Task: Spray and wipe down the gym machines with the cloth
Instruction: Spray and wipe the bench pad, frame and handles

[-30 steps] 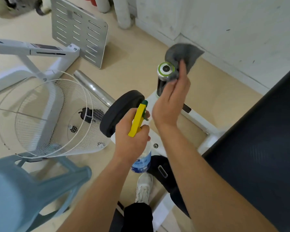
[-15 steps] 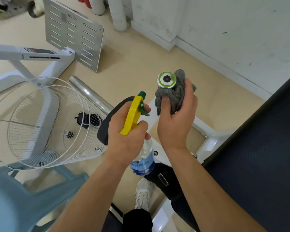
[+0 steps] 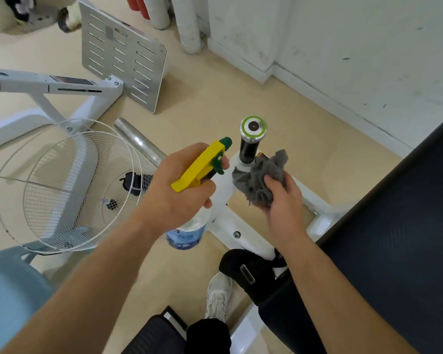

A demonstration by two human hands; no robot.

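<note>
Grey cloth [image 3: 261,178] in right hand [image 3: 283,198], one spray bottle [image 3: 197,175] in left hand [image 3: 175,190]

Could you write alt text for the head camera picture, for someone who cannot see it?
A person's right hand holds a bunched grey cloth against a white machine frame, just below its black handle, while the left hand grips a yellow-triggered spray bottle beside it. A white wire fan guard sits at left.
</note>
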